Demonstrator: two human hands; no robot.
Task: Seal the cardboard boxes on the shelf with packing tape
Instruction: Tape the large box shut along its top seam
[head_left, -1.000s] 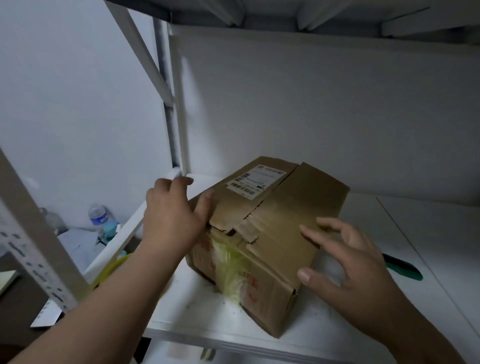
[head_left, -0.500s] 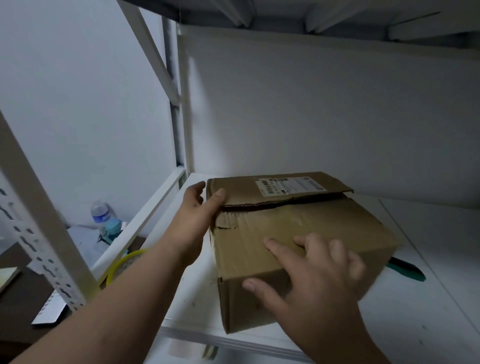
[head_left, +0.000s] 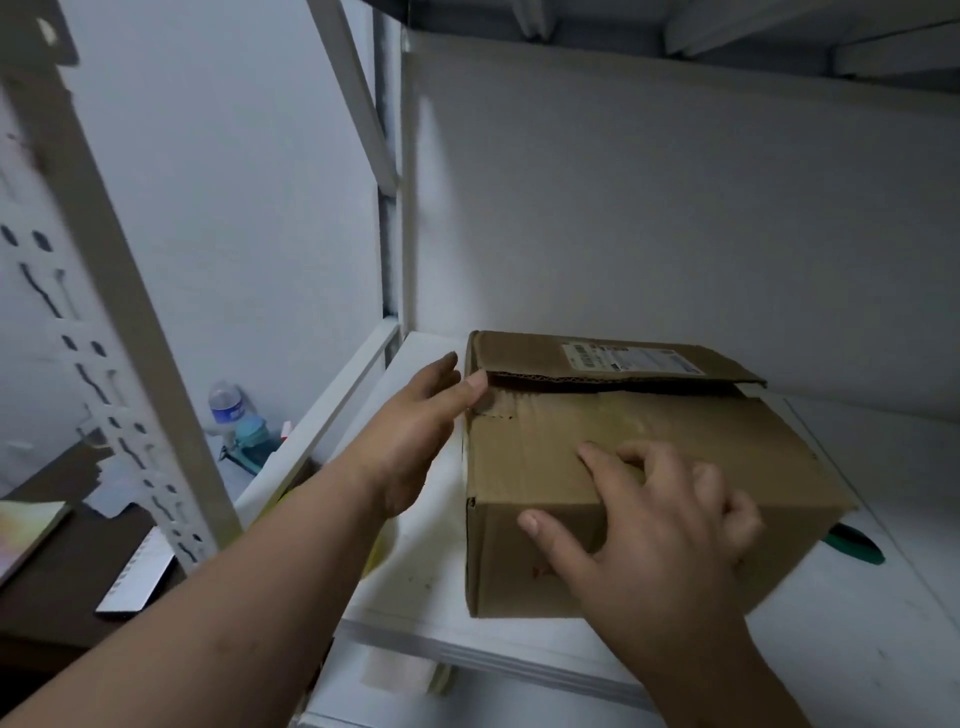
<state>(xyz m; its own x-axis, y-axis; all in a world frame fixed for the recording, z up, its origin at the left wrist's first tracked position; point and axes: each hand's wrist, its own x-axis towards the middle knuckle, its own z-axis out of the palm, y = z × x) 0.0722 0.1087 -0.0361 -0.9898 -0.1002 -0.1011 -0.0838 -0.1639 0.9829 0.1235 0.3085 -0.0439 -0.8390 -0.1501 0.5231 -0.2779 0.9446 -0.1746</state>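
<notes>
A brown cardboard box (head_left: 535, 452) lies on the white shelf (head_left: 415, 587), its top flaps closed with a dark gap between them and a white shipping label on the far flap. My left hand (head_left: 415, 431) rests against the box's left end, thumb at the flap corner, fingers spread. Over the near top edge lies my right hand (head_left: 654, 525), fingers on top and thumb down the front face. A yellow ring, possibly a tape roll (head_left: 376, 545), shows partly behind my left forearm. No tape is in either hand.
A green-handled tool (head_left: 857, 543) lies on the shelf just right of the box. White perforated shelf uprights (head_left: 119, 332) stand at left. Below left are a water bottle (head_left: 226, 410), a teal object and a dark desk with papers.
The box has turned from a tilted, corner-on pose to lying square and flat on the shelf. My right hand shifted from its side onto its near top edge; my left stays at its left end.
</notes>
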